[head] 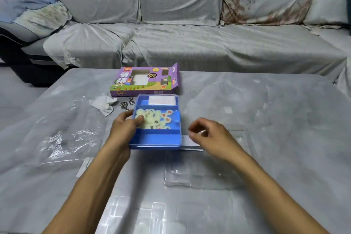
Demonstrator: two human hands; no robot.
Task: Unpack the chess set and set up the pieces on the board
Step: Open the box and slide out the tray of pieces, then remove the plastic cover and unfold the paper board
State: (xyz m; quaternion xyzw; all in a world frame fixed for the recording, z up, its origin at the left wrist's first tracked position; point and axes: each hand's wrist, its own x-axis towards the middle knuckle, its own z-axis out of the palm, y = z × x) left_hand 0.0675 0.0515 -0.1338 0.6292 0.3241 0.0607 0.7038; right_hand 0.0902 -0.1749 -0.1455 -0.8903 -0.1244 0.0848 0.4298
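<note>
A grey sofa point(190, 24) runs along the back of the view, with a folded cloth point(38, 13) on its left seat. In front of it stands the bench point(275, 119), its top grey and glossy. A sheet of clear wrap point(62, 138) lies crumpled on the bench's left part. A clear lid point(205, 169) lies flat to the right of centre, near the right forearm.

The purple box point(146, 80) lies at the far middle of the bench, its right end flap open. Just in front of it sits the blue tray point(155, 139). The tray's far compartment holds a white folded sheet point(161, 100); the middle compartment holds the pale round pieces point(153, 119), heaped, some marked red, some black.

The left hand point(125, 129) grips the tray's left wall, thumb inside among the pieces, fingers curled round the outer side. The right hand point(209, 133) hovers just right of the tray, fingers curled, thumb and forefinger close; whether they pinch anything cannot be told.

A crumpled tissue point(103, 103) and small metal rings point(126, 103) lie left of the tray.
</note>
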